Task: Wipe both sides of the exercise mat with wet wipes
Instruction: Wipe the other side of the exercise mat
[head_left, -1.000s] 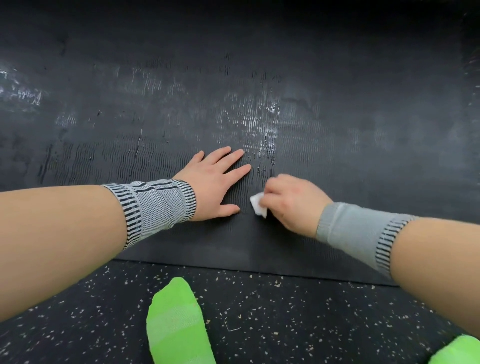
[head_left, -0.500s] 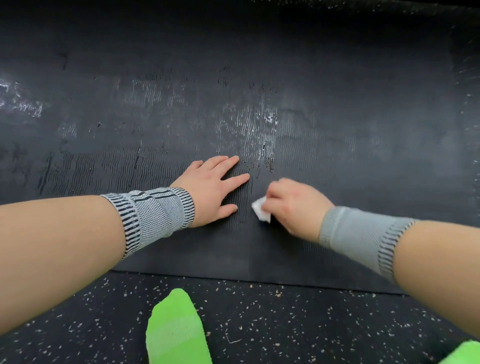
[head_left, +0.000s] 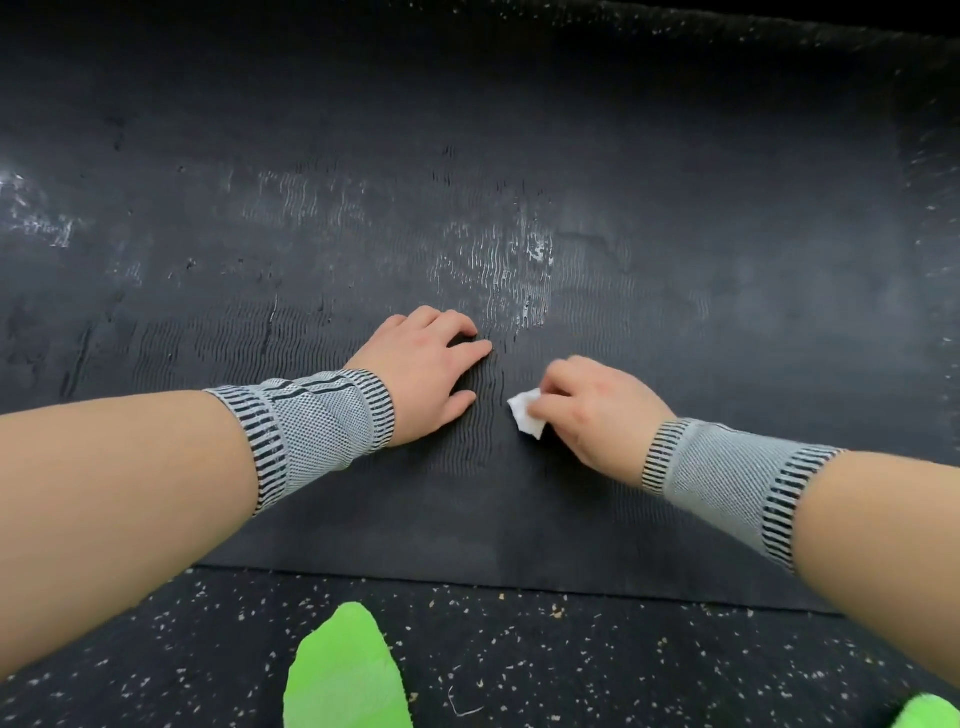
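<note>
Pinching a small folded white wet wipe (head_left: 527, 423) between thumb and curled fingers, the right hand (head_left: 592, 410) presses it down onto the dark exercise mat (head_left: 675, 234), with the wipe sticking out toward the left hand. The left hand (head_left: 423, 366) rests palm down on the mat just beside the wipe, apart from it by a narrow strip of bare mat; its fingers are bent at the knuckles with the tips on the surface and the thumb spread toward the near edge, and it holds nothing. Both hands sit over the ribbed, wavy texture of the mat, nearer its near edge than its far one. Wet, shiny streaks (head_left: 498, 260) glint on the mat just beyond the hands, and another bright patch (head_left: 41, 218) shows toward the mat's left side. Each forearm wears a grey knitted wrist sleeve with black striped bands, one on the left wrist (head_left: 311, 431) and one on the right wrist (head_left: 727, 483). The mat lies flat on a black speckled floor (head_left: 519, 665), its straight near edge running across below the wrists. Two bright green socked feet stand on the floor short of that edge, one (head_left: 345, 675) below the left hand and the other (head_left: 930, 714) only partly seen at the bottom right corner.
</note>
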